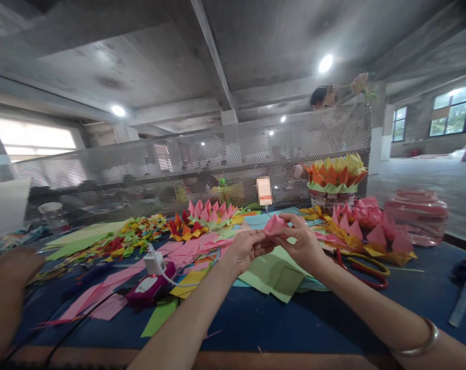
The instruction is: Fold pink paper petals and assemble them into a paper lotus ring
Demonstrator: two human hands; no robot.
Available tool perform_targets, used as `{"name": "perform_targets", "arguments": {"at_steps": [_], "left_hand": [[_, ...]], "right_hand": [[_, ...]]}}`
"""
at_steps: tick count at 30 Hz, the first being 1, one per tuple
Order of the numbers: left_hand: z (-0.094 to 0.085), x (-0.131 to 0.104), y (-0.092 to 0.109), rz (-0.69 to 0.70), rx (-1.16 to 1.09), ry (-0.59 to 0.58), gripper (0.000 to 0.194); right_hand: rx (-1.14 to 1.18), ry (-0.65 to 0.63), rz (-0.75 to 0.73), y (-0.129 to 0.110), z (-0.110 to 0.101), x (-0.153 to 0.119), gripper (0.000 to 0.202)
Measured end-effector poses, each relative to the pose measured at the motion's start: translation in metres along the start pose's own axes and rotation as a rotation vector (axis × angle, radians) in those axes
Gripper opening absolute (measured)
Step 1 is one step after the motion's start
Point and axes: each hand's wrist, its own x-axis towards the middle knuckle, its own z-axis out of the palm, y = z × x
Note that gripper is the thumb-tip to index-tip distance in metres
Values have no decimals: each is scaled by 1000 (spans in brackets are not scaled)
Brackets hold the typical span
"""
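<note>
A small pink folded-paper piece (274, 225), peaked like a petal, is held up between both hands above the middle of the dark blue table (298, 329), farther from the front edge than from the back edge. Its paper is matte and plain, with a pointed top, a crease running down from the tip and slanting faces that widen toward the base; the fingers cover its lower part. The left hand (252, 246) pinches its lower left side between thumb and fingers, and the right hand (300, 241) grips its right side just as narrowly, fingers curled over.

Beneath the hands lie pale green flat paper sheets (275, 275), overlapping. Toward the back edge stands a pink pointed-petal paper cluster (213, 211), close in colour to the held piece. Near the back right corner sits a translucent pink plastic jar (416, 218), beside pink and yellow paper petals (377, 236) with similar points.
</note>
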Motion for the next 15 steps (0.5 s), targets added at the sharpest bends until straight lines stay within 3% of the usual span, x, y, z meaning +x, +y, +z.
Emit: {"name": "perform_targets", "arguments": {"at_steps": [15], "left_hand": [[10, -2, -5, 64, -14, 67, 7]], "right_hand": [[-88, 15, 8, 0, -1, -3, 15]]}}
